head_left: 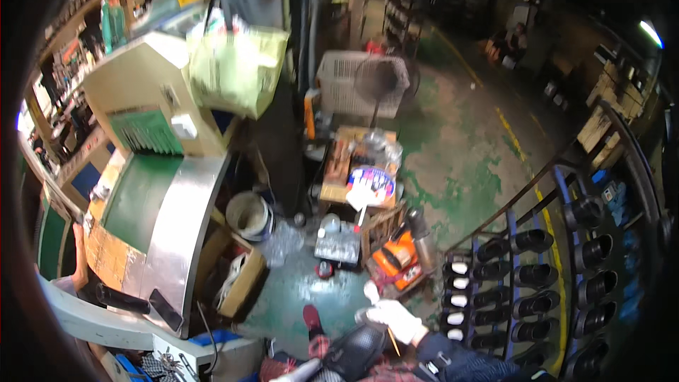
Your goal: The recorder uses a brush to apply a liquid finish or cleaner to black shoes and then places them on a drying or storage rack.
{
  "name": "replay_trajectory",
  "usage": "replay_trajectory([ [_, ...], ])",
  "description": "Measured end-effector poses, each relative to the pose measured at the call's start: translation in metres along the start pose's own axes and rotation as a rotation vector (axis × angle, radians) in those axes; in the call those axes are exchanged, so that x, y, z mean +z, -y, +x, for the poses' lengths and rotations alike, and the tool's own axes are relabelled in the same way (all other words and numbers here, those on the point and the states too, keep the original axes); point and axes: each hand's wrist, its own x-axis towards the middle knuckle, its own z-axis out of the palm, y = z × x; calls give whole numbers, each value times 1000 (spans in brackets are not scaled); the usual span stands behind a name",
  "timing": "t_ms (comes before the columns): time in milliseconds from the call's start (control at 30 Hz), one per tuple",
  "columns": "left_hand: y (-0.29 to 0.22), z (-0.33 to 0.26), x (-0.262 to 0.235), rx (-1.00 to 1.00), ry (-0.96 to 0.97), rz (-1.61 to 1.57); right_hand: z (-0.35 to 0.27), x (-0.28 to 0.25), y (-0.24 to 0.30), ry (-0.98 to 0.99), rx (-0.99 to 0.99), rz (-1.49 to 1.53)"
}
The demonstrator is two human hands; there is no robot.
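My right hand (397, 320) wears a white glove and sits low in the head view, just right of centre. Its fingers curl around a thin yellowish stick (392, 343) that points down toward my lap. Directly below and left of it lies a black shoe (355, 352), touching the glove's edge. Only a white-gloved sliver of my left hand (300, 371) shows at the bottom edge, left of the shoe. Its fingers are cut off by the frame. My dark sleeve (460, 362) runs off to the lower right.
A metal rack (513, 237) with several black shoes stands at the right. On the left is a machine with a green conveyor (141, 198). On the green floor ahead are a bucket (249, 216), a cardboard box (242, 279), a cluttered wooden crate (357, 170) and a standing fan (380, 83).
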Motion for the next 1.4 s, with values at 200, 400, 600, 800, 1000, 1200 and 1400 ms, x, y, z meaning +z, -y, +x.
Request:
replay_trajectory([
  [200, -31, 13, -103, -110, -191, -85, 142, 41, -30, -249, 48, 106],
  [400, -21, 25, -144, -73, -434, -457, 250, 58, -87, -405, 240, 45],
  [600, -2, 77, -152, -403, -780, -658, 370, 25, -185, -413, 334, -245],
  [800, 52, 136, -216, -502, -659, -593, 507, -20, -358, -873, 29, -278],
  [1000, 74, 164, -263, -525, -718, -404, 597, 39, -295, 628, 502, -1905],
  [1200, 89, 183, -274, -475, -735, -258, 586, 38, -289, 434, 553, -1866],
  [1400, 92, 174, -261, -390, -783, -140, 567, 36, -309, 70, 629, -1671],
])
